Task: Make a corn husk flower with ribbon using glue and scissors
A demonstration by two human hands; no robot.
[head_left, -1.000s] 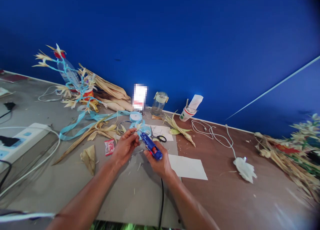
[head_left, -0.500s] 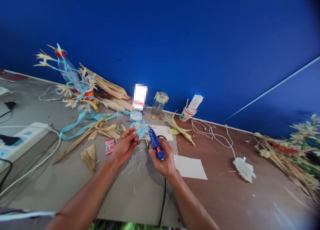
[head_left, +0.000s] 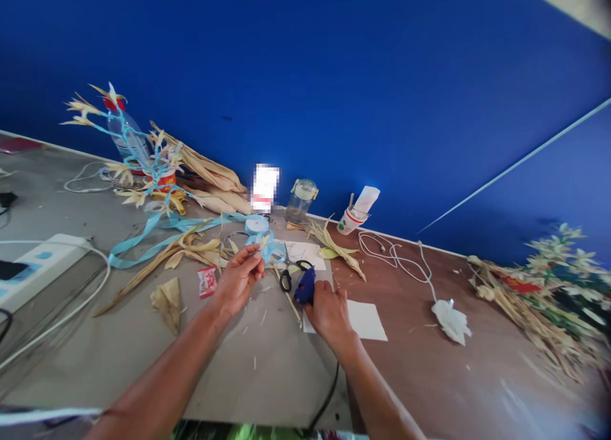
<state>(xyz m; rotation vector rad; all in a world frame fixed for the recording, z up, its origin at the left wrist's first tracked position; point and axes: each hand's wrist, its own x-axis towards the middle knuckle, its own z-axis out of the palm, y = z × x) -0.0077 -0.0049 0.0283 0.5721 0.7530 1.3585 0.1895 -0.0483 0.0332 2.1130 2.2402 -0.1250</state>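
My left hand is closed in a pinch on a small piece of light blue ribbon with a bit of husk, held just above the grey mat. My right hand is wrapped round a blue glue gun, which is low over the table beside black-handled scissors. The gun's black cord trails back toward me. A roll of blue ribbon lies just behind the hands.
Dried corn husks and long blue ribbon strands lie left of the hands, with a bottle of husk flowers behind. A power strip sits far left. White paper, a glass jar, a cup, a white cable and more husk flowers lie right.
My right hand has moved the glue gun away from the ribbon piece, to the right and down toward the table. My left hand has kept its pinch in place.
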